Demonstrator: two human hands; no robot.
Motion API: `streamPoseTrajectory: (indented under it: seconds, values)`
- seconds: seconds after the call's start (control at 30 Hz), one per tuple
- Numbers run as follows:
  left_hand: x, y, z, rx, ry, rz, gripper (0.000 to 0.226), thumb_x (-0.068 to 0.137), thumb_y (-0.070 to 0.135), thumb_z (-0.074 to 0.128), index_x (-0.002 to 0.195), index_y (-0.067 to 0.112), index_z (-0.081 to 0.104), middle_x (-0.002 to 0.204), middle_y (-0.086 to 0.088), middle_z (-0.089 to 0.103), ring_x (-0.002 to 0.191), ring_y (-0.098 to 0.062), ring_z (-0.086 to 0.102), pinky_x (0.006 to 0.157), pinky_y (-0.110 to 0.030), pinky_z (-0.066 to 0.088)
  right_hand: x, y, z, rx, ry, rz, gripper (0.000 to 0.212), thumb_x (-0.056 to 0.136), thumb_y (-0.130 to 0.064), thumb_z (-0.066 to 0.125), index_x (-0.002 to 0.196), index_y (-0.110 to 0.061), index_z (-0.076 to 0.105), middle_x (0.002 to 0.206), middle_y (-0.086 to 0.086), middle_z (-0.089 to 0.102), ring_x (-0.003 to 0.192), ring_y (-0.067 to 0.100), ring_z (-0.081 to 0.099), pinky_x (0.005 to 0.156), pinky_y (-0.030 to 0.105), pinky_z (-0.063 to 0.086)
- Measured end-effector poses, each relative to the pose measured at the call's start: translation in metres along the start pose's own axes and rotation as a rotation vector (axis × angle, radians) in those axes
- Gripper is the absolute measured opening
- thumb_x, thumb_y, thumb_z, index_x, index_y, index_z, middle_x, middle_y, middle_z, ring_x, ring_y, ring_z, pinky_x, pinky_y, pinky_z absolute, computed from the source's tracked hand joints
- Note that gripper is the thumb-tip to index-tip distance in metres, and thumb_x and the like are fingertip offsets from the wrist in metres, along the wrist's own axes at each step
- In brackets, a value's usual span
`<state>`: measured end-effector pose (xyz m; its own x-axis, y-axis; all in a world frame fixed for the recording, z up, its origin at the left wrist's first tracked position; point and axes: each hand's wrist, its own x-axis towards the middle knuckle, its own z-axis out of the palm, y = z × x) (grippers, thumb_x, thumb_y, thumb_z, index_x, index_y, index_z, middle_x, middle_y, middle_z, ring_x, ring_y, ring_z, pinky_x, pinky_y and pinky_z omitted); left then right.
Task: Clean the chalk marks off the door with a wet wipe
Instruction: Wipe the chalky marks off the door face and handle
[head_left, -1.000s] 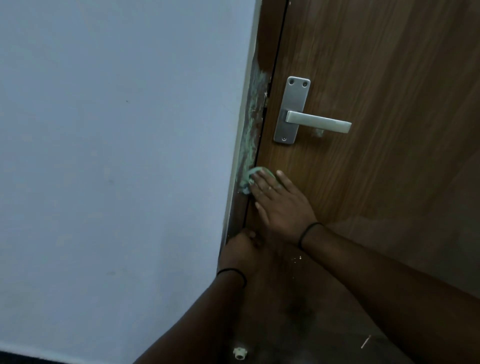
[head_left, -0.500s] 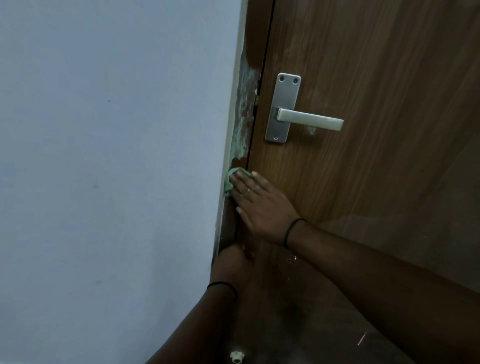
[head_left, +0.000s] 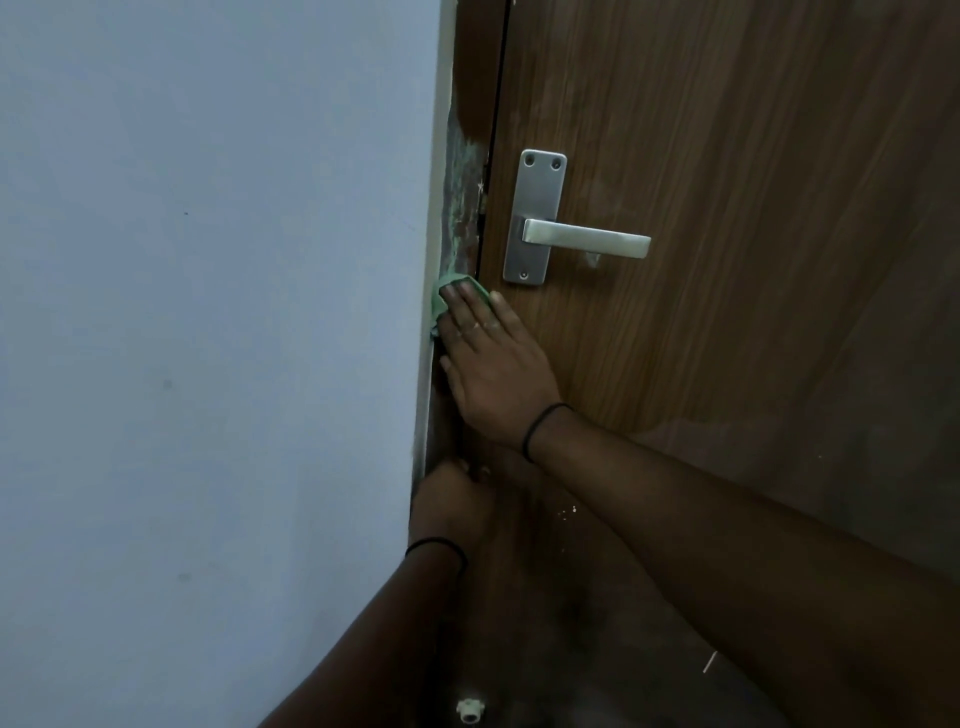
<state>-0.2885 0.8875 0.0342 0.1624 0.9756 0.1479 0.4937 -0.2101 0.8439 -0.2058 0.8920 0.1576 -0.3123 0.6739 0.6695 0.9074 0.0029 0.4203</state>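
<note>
no writing or brand mark can be read anywhere, not even on the metal door handle (head_left: 582, 236). nearest the camera, well below the handle, the left hand (head_left: 452, 501) rests low against the door frame (head_left: 470, 104) with a black band on its wrist; its fingers are hidden against the dark wood, so whether they are curled or straight cannot be told. higher up, just below and left of the handle's plate, the right hand (head_left: 491, 364) lies flat with straight fingers, pressing a green wet wipe (head_left: 441, 293) onto the frame edge beside the door (head_left: 753, 156). the wipe sits under the fingertips, its bunched edge showing above and left of them. compared with a second ago, the right hand and wipe have come closer to the handle plate, and the smeared patch below the wipe is gone. the remaining greenish chalk marks (head_left: 460, 202) run up the frame left of the handle, directly above the wipe. the pale wall (head_left: 208, 312) fills everything further left.
</note>
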Motion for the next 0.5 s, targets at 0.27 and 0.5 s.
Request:
streamPoseTrajectory:
  seconds: [0.27, 0.5]
  values:
    - [-0.003, 0.012, -0.016, 0.029, -0.001, 0.023, 0.025, 0.094, 0.032, 0.053, 0.094, 0.009, 0.064, 0.097, -0.013, 0.07, 0.092, -0.032, 0.066, 0.073, -0.03, 0.048, 0.006, 0.017, -0.008, -0.053, 0.008, 0.007, 0.056, 0.1, -0.032, 0.033, 0.15, -0.007, 0.028, 0.159, 0.011, 0.021, 0.149, 0.024, 0.013, 0.122, 0.04, 0.009]
    - [-0.007, 0.018, -0.023, 0.043, -0.025, 0.063, 0.027, 0.095, 0.03, 0.052, 0.098, 0.006, 0.064, 0.098, -0.013, 0.07, 0.091, -0.032, 0.066, 0.08, -0.038, 0.055, -0.012, 0.006, -0.007, -0.08, -0.106, -0.097, 0.053, 0.102, -0.032, 0.026, 0.149, -0.008, 0.031, 0.158, 0.011, 0.022, 0.149, 0.025, 0.013, 0.122, 0.044, 0.004]
